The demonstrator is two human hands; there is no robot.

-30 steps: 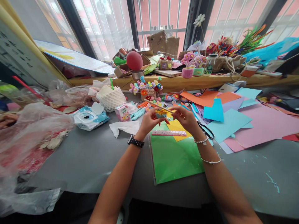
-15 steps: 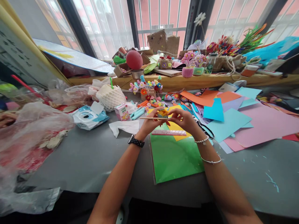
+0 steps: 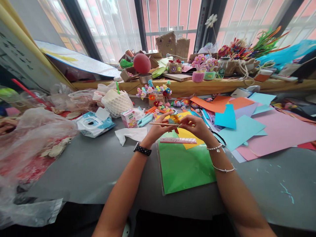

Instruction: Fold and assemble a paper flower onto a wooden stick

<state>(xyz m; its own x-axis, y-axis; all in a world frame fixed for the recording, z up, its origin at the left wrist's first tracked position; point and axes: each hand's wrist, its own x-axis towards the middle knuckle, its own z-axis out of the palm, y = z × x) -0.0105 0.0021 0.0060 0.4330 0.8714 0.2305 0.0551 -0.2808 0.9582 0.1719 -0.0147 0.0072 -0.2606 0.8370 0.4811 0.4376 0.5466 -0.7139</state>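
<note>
Head view: pinching thin pale wooden stick (image 3: 163, 124) in right hand (image 3: 192, 123), grasping small yellow-and-blue paper-like piece (image 3: 174, 118) in left hand (image 3: 159, 127), above far end of glossy green rectangular sheet (image 3: 186, 169). Cannot firmly read small lettering on pink-and-white carton (image 3: 129, 118). Showing bare grey tabletop (image 3: 98, 174) both sides of green sheet, toward front edge.

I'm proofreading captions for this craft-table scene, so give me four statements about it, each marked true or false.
1. The right hand holds a thin stick. True.
2. The watch is on the right wrist. False: the watch is on the left wrist.
3. The ruler lies partly over yellow paper. True.
4. The red ball sits on green paper. False: the red ball is among things on the window ledge.
</note>
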